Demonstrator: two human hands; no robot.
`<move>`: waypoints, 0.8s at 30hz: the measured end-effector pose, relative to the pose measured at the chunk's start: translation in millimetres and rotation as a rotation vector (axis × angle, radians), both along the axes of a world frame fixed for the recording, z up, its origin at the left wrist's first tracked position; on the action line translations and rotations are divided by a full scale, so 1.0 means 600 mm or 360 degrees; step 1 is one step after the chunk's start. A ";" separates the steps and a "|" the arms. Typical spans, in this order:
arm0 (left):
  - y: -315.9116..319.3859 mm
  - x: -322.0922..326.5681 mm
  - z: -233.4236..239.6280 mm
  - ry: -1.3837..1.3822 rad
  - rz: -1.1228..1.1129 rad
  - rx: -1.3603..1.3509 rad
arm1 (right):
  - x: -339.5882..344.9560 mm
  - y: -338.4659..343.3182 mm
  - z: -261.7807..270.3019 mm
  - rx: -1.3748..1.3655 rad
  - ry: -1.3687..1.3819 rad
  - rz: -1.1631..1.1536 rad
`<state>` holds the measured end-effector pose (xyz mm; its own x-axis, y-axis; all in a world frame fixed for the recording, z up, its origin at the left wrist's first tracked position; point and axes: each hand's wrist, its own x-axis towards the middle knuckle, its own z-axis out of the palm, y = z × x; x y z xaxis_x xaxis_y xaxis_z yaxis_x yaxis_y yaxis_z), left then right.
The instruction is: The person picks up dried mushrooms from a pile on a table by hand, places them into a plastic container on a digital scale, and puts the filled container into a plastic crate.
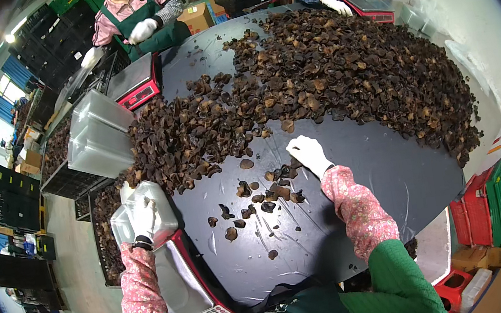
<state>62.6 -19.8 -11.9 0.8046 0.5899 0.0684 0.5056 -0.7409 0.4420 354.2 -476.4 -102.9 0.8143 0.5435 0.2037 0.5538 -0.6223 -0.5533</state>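
Note:
My left hand (145, 217), in a white glove, grips clear plastic containers (163, 205) at the left table edge. Just below it lies a red-rimmed digital scale (179, 280) with a metal pan and keypad. My right hand (310, 154), gloved too, hovers over or rests on the dark plastic-covered table (350, 205). Its fingers are bent, and whether they pinch anything is hidden. Close by are scattered dark brown wood ear mushrooms (278, 191). A large heap of the same mushrooms (333, 66) spreads across the far side of the table.
Stacked clear containers (100, 135) stand at left beside another scale (134, 81). Across the table are two co-workers in white gloves, one near a third scale (368, 3). Black crates (76, 178) line the left; red and green crates (486, 205) stand at right.

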 end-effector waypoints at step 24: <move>-0.148 -0.243 0.217 -0.0589 0.0218 0.0622 | -0.115 0.031 0.088 0.0006 0.0063 0.0076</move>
<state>-83.2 -108.6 118.2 0.6028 0.5615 0.5669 0.4719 -0.8238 0.3140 285.2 -457.7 -50.0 0.7949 0.5813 0.1738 0.5604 -0.5936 -0.5776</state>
